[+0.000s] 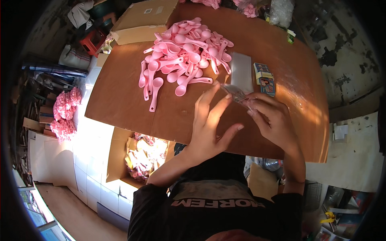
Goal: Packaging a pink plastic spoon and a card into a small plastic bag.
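Observation:
Over the near right part of the brown table, my right hand (273,117) pinches a small clear plastic bag (237,93) between thumb and fingers. Something dark shows in the bag, too small to make out. My left hand (211,122) is open, its thumb and fingers spread, with two fingertips at the bag's left end; whether they touch it I cannot tell. Beyond my hands lies a heap of pink plastic measuring spoons (187,52). A stack of clear plastic bags (241,72) rests right of the heap, beside small stacks of printed cards (264,79).
A cardboard box (144,20) stands at the table's (120,100) far left. Below the near edge, an open carton (116,154) holds filled packets. Pink bundles (65,114) lie on the floor at left. A clear bag (281,12) sits at the far right edge.

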`<control>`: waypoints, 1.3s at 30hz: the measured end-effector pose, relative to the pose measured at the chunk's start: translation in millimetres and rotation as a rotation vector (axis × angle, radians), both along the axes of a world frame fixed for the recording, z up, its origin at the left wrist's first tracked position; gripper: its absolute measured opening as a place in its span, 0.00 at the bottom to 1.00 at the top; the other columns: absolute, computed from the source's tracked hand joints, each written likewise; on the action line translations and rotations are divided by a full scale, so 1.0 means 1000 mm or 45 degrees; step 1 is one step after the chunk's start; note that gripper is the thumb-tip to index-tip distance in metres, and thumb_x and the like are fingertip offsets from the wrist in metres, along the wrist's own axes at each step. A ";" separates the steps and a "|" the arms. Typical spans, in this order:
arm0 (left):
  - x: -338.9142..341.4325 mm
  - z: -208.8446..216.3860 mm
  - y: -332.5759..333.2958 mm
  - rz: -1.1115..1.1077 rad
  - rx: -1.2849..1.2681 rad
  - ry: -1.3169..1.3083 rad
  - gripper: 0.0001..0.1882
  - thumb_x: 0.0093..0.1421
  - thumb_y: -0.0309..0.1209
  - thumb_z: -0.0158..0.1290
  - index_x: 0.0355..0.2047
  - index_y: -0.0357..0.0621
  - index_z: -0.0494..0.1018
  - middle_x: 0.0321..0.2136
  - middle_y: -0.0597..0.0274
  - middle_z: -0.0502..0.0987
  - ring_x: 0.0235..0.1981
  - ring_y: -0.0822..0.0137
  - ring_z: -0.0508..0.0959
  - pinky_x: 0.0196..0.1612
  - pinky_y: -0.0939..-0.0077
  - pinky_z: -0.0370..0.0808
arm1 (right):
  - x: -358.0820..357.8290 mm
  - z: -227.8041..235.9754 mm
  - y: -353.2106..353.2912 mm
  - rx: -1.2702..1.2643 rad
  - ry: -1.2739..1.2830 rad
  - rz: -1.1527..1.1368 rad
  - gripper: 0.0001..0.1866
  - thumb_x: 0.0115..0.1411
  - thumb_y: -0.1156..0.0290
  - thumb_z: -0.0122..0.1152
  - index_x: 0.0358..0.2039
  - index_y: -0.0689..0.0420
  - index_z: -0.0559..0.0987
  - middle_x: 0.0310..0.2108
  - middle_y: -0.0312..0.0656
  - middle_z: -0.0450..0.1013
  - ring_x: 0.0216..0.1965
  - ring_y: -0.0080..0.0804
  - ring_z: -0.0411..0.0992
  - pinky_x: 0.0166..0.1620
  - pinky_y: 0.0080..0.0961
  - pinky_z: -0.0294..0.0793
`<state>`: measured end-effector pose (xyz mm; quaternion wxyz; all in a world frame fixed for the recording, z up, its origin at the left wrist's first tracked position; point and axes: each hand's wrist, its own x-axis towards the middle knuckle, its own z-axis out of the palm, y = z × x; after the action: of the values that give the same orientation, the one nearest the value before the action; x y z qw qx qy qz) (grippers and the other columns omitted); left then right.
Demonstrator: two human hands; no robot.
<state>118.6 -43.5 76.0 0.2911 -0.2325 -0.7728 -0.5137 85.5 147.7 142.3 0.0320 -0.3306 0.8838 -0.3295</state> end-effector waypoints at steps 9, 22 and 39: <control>0.002 -0.030 -0.048 -0.981 2.047 -1.085 0.36 0.62 0.58 0.41 0.59 0.42 0.58 0.53 0.52 0.68 0.55 0.55 0.69 0.57 0.56 0.67 | 0.005 -0.031 -0.077 0.375 0.940 0.354 0.11 0.54 0.73 0.59 0.38 0.58 0.80 0.49 0.37 0.72 0.46 0.34 0.73 0.44 0.32 0.75; 0.005 -0.041 -0.129 -0.181 2.176 -0.426 0.22 0.64 0.31 0.46 0.56 0.34 0.60 0.45 0.51 0.71 0.49 0.57 0.72 0.59 0.57 0.67 | -0.074 -0.069 -0.088 0.038 0.644 -0.035 0.13 0.53 0.72 0.61 0.40 0.57 0.78 0.39 0.41 0.73 0.41 0.38 0.72 0.40 0.33 0.75; -0.020 -0.018 -0.078 -0.463 2.007 -0.431 0.26 0.55 0.20 0.43 0.56 0.25 0.56 0.54 0.43 0.67 0.58 0.49 0.67 0.63 0.48 0.62 | -0.087 -0.103 -0.081 0.213 0.419 -0.201 0.10 0.52 0.65 0.64 0.30 0.57 0.77 0.34 0.39 0.74 0.37 0.38 0.73 0.38 0.33 0.73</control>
<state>98.7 -121.7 57.8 0.1608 -0.0011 -0.1695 -0.9723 -1.6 66.7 39.3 -0.1114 -0.3059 0.9246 -0.1978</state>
